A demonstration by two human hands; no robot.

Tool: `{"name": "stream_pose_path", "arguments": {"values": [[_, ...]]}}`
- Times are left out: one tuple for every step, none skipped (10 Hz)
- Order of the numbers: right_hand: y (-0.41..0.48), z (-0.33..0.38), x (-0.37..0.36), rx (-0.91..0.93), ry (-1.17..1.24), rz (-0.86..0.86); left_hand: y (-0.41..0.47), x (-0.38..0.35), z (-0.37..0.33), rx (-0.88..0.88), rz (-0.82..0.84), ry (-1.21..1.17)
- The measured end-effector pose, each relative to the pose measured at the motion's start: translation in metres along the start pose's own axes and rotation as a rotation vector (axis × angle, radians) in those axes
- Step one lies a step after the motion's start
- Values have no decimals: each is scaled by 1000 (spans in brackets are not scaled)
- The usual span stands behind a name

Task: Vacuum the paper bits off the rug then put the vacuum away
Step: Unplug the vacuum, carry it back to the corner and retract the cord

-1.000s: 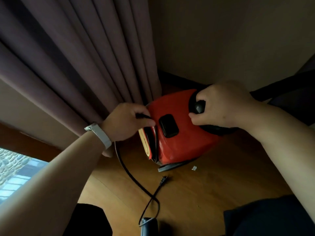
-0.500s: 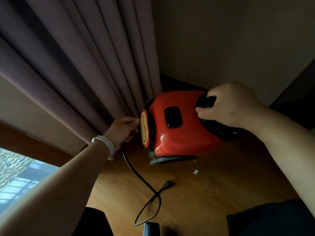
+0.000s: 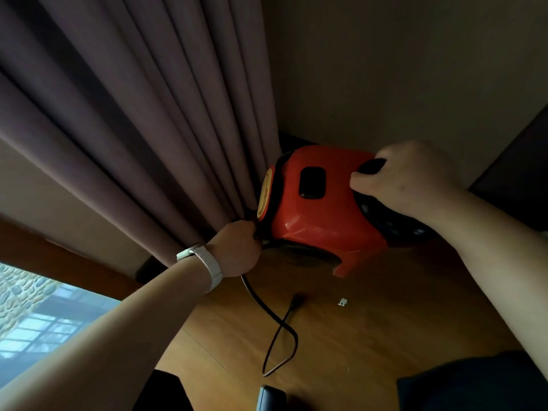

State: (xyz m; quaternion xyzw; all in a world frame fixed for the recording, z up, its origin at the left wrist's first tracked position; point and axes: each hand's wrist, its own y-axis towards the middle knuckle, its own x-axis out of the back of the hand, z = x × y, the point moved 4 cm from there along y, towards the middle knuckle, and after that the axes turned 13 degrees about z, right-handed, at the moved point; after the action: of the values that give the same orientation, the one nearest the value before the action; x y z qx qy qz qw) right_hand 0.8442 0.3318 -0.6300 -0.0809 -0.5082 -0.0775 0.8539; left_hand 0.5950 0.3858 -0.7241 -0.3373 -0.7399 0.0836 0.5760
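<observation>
Vacuum [image 3: 314, 209] gripped by both hands, wooden floor [image 3: 385, 327], curtain [image 3: 154, 129] corner

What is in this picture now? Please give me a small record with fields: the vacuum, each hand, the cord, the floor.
vacuum: red vacuum, tilted, in the corner beside the curtain
right hand: right hand grips the black handle on top of the vacuum
left hand: left hand closed on the cord at the vacuum's lower edge; white wristband on that wrist
cord: black cord runs from the left hand across the floor in a loop; plug lies loose
floor: wooden floor, one small white paper bit beside the plug
</observation>
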Motion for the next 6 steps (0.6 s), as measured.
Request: {"name": "stream_pose_path", "arguments": {"values": [[3, -1, -3, 2, 1, 4, -6, 0, -5, 23, -78, 140], [4, 1, -4, 29, -5, -21, -27, 6, -26, -85, -193, 599], [3, 3, -2, 36, -44, -26, -29, 3, -23, -19, -77, 383], [4, 1, -3, 13, -70, -41, -30, 2, -24, 1, 24, -154], [6, 0, -3, -18, -91, -81, -39, -11, -37, -38, 184, -730], [7, 1, -3, 7, -102, -105, -45, -11, -52, -106, 194, -748]]}}
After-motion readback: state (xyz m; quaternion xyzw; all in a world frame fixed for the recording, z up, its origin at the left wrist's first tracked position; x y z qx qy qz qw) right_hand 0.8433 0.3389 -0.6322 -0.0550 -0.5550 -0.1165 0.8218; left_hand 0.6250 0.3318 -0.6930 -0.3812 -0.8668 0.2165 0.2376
